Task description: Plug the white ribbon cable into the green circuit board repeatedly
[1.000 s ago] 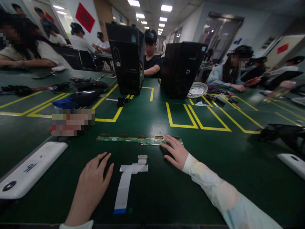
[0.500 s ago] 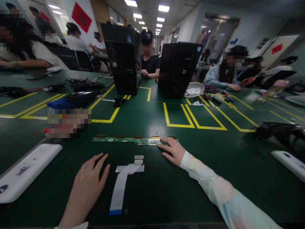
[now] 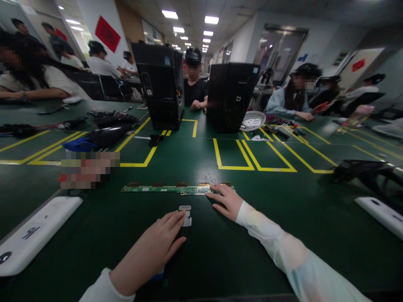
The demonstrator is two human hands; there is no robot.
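Note:
A long, narrow green circuit board (image 3: 163,189) lies across the table in front of me. My right hand (image 3: 227,202) rests with spread fingers on its right end. Nearer to me, my left hand (image 3: 157,241) is over a white flat ribbon cable (image 3: 187,221), fingertips at the cable's upper part, thumb apart. The hand hides most of the cable; its connector end shows just beyond the fingertips, and a bit of its blue end shows below the palm.
Two black computer towers (image 3: 160,88) (image 3: 231,98) stand at the back of the green table (image 3: 201,268). White devices (image 3: 40,235) lie at both sides. Beyond are a white basket (image 3: 252,120), cables and yellow tape lines. People sit around the table.
My left hand has moved right, from beside the ribbon cable to over it, and now covers most of it. My right hand has stayed on the board's right end.

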